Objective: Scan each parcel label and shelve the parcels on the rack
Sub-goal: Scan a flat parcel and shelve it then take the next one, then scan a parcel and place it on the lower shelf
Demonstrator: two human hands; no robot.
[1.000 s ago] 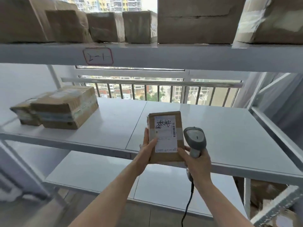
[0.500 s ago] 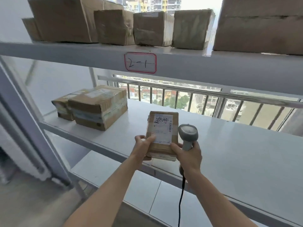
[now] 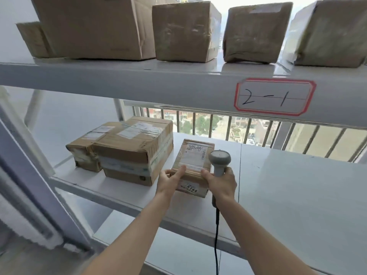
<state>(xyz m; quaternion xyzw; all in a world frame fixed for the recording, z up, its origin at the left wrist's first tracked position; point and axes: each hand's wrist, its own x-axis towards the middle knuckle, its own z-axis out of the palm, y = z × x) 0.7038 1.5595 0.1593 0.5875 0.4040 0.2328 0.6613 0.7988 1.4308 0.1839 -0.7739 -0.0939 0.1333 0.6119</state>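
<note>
While my left hand (image 3: pixel 169 180) pinches the parcel (image 3: pixel 191 166) flat onto the middle shelf (image 3: pixel 297 195) — label up, beside shelved boxes (image 3: pixel 127 149) — my right hand (image 3: pixel 221 182) grips the scanner (image 3: pixel 220 161), one finger steadying the parcel.

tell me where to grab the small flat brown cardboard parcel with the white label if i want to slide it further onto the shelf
Grip the small flat brown cardboard parcel by its near short edge, from the front. It lies flat on the white metal shelf with that end facing you. A taller taped cardboard box sits close on its left, so the long sides offer less room.
</note>
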